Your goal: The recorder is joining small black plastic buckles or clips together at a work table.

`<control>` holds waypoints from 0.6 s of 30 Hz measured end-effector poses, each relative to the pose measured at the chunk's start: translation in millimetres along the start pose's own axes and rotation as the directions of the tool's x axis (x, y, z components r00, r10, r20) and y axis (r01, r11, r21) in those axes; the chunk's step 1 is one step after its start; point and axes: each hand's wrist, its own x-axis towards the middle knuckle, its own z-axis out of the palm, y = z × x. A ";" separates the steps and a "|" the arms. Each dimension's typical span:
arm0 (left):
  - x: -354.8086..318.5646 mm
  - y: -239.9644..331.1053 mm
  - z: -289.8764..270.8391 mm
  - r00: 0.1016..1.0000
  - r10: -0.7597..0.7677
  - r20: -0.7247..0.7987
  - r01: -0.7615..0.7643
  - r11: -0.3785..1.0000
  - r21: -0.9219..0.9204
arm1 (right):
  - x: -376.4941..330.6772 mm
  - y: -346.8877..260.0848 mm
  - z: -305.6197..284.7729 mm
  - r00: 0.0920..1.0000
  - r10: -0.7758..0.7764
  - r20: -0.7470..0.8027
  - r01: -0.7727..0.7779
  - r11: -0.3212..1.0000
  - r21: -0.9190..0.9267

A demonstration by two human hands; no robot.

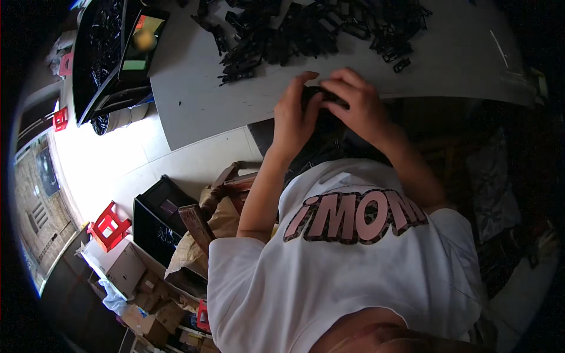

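Observation:
My left hand (294, 112) and my right hand (360, 106) meet at the near edge of the grey table (206, 100). Between their bent fingers is a small black part (311, 94), mostly covered, so its exact kind does not show. Both hands are closed on it, thumbs turned inward. Beyond them, a loose heap of black plastic clip-like pieces (306, 32) spreads over the far side of the table. One single piece (402, 65) lies at the heap's right end, a little past my right hand.
A phone (141, 47) with a lit screen leans at the table's left corner, by a black bin (100, 53) of black pieces. Lower left are a wooden chair (197, 226), another black crate (156, 217), a red stool (109, 226) and cardboard boxes (144, 323).

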 end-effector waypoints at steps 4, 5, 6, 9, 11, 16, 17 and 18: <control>-7.9 7.2 -6.1 0.985 -0.102 0.138 0.137 0.953 -0.271 | -10.9 13.3 -12.2 0.863 0.387 0.324 -0.493 0.788 0.370; -10.4 9.7 -5.5 0.984 -0.093 0.150 0.132 0.951 -0.279 | -18.1 19.1 -9.6 0.796 0.392 0.461 -0.595 0.649 0.474; -13.2 11.4 -4.2 0.975 -0.135 0.176 0.188 0.924 -0.332 | -24.8 21.7 -5.0 0.842 0.348 0.413 -0.533 0.656 0.534; -16.9 6.6 -0.4 0.960 -0.154 0.233 0.236 0.893 -0.383 | -36.2 18.1 -1.2 0.818 0.406 0.408 -0.575 0.579 0.577; -19.9 0.5 -0.4 0.958 -0.135 0.254 0.228 0.895 -0.383 | -35.8 16.2 -14.8 0.881 0.316 0.353 -0.465 0.718 0.518; -16.7 -25.0 -22.5 0.967 -0.122 -0.223 0.075 0.975 -0.211 | -39.9 55.5 -42.9 0.792 0.534 -0.295 -0.532 0.841 0.093; -8.8 -27.8 -29.1 0.971 -0.006 -0.239 0.002 1.000 -0.015 | -47.4 80.4 -39.8 0.790 0.472 -0.392 -0.534 0.843 -0.060; -2.4 -28.8 -38.6 0.959 0.104 -0.263 -0.035 0.966 0.256 | -47.6 88.9 -38.9 0.790 0.395 -0.470 -0.532 0.822 -0.204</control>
